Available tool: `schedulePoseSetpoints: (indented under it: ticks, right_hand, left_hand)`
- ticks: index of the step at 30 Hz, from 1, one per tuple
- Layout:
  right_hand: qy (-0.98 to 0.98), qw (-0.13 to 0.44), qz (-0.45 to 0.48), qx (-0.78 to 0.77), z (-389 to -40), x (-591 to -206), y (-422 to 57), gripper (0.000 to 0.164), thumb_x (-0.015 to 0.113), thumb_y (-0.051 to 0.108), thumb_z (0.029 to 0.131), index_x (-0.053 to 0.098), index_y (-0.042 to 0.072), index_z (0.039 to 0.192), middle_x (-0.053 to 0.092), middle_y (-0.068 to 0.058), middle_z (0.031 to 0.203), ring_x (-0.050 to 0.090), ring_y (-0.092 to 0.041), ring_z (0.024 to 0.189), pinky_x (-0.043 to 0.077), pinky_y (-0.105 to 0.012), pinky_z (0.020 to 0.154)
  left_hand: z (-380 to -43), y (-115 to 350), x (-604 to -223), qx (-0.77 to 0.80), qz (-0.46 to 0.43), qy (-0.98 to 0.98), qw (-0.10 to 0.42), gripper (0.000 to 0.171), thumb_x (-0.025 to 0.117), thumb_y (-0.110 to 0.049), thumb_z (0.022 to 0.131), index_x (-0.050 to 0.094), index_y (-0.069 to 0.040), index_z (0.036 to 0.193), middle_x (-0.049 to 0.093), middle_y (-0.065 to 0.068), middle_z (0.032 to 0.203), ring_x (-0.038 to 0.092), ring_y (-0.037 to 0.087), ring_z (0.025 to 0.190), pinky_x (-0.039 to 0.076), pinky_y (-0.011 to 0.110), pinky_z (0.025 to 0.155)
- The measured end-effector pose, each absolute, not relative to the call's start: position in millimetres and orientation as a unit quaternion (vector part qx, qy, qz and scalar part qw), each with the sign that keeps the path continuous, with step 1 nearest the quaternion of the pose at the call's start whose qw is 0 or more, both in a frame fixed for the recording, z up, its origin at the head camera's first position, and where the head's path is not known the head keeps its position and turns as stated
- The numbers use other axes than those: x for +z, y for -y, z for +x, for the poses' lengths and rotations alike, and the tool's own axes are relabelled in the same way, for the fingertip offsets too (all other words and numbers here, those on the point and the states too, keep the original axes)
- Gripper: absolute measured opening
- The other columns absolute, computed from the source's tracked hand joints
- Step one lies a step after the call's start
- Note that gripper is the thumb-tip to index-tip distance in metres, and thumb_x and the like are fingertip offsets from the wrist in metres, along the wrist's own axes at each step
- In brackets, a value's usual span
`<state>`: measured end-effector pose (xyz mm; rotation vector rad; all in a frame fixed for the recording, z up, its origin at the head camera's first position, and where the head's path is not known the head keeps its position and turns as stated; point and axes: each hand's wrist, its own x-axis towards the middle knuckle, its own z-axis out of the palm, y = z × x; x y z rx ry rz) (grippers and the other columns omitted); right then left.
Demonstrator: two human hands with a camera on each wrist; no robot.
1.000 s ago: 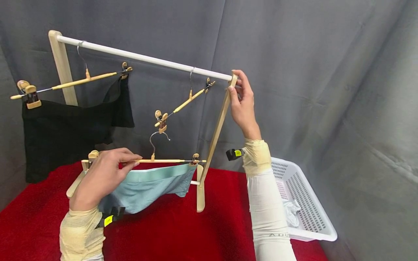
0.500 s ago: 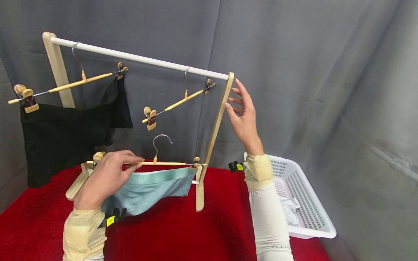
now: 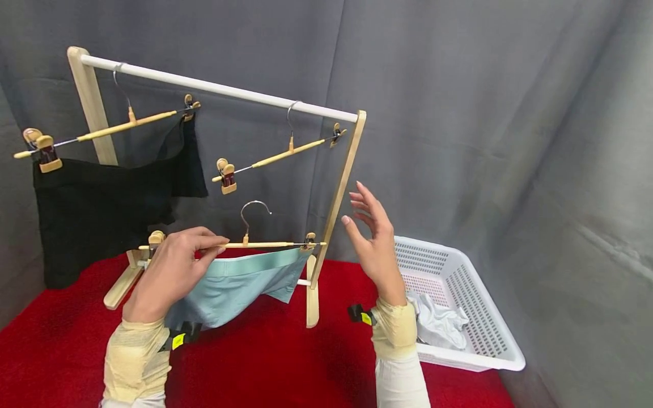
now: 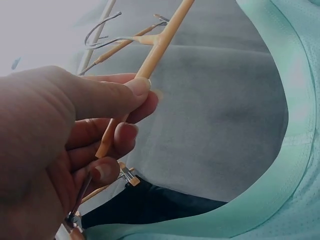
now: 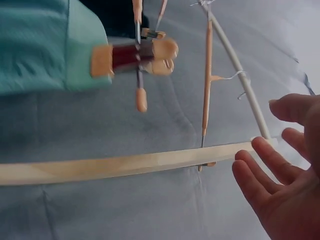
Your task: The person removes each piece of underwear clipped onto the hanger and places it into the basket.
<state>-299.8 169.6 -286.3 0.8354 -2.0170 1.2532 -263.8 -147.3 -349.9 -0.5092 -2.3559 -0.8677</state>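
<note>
My left hand (image 3: pixel 176 269) pinches the wooden bar of a clip hanger (image 3: pixel 270 245) between thumb and fingers. Light-blue underpants (image 3: pixel 229 289) hang from its clips, and its metal hook points up, free of the rail. In the left wrist view the pale green waistband (image 4: pixel 300 130) curves below the bar. My right hand (image 3: pixel 374 243) is held in the air with fingers spread, right of the wooden rack post (image 3: pixel 339 192), holding nothing. On the white rail (image 3: pixel 219 89) hang a bare clip hanger (image 3: pixel 288 153) and another hanger (image 3: pixel 112 129) with black underpants (image 3: pixel 112 209).
A white perforated basket (image 3: pixel 479 306) with a crumpled white garment (image 3: pixel 441 323) stands at the right on the red cloth (image 3: pixel 265 362). Grey curtain (image 3: pixel 459 113) closes off the back. The rack's wooden feet (image 3: pixel 312 300) rest on the cloth.
My right hand has let go of the rack post's top and moved down beside it, fingers spreading. The left hand still holds the hanger, shifted slightly right. The bare hanger has swung a little.
</note>
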Motion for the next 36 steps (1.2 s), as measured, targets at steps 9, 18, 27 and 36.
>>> schedulePoseSetpoints:
  ticks: [9, 18, 27, 36]
  right_hand:
    - [0.774, 0.33, 0.3, 0.449, -274.2, -304.4, -168.8, 0.046, 0.062, 0.005, 0.083, 0.053, 0.009, 0.128, 0.052, -0.01, 0.122, 0.047, -0.02, 0.114, 0.04, -0.045, 0.095]
    - [0.796, 0.32, 0.316, 0.406, -263.0, -305.3, -157.2, 0.044, 0.066, 0.005, 0.08, 0.056, 0.007, 0.122, 0.053, -0.013, 0.119, 0.048, -0.022, 0.114, 0.039, -0.044, 0.096]
    - [0.818, 0.292, 0.321, 0.377, -270.6, -320.2, -158.6, 0.047, 0.068, 0.012, 0.08, 0.055, 0.009, 0.125, 0.053, -0.01, 0.12, 0.049, -0.022, 0.111, 0.042, -0.043, 0.092]
    - [0.832, 0.287, 0.315, 0.356, -290.2, -339.2, -166.3, 0.051, 0.068, 0.022, 0.081, 0.053, 0.016, 0.128, 0.052, -0.004, 0.123, 0.047, -0.017, 0.111, 0.042, -0.04, 0.092]
  left_hand:
    - [-263.5, 140.4, -351.2, -0.336, -0.207, 0.871, 0.291, 0.029, 0.073, -0.011, 0.074, 0.07, -0.014, 0.103, 0.065, -0.001, 0.089, 0.056, 0.012, 0.074, 0.052, 0.033, 0.061]
    - [-265.6, 131.9, -349.1, -0.333, -0.222, 0.861, 0.314, 0.03, 0.073, -0.01, 0.073, 0.07, -0.015, 0.103, 0.064, -0.004, 0.088, 0.053, 0.008, 0.072, 0.051, 0.031, 0.06]
    - [-265.4, 126.9, -349.4, -0.329, -0.219, 0.867, 0.304, 0.031, 0.074, -0.013, 0.073, 0.07, -0.015, 0.104, 0.064, -0.003, 0.089, 0.054, 0.009, 0.072, 0.051, 0.029, 0.061]
    - [-261.7, 127.0, -347.8, -0.336, -0.227, 0.858, 0.314, 0.032, 0.074, -0.012, 0.073, 0.07, -0.014, 0.105, 0.064, -0.003, 0.09, 0.055, 0.008, 0.074, 0.052, 0.031, 0.063]
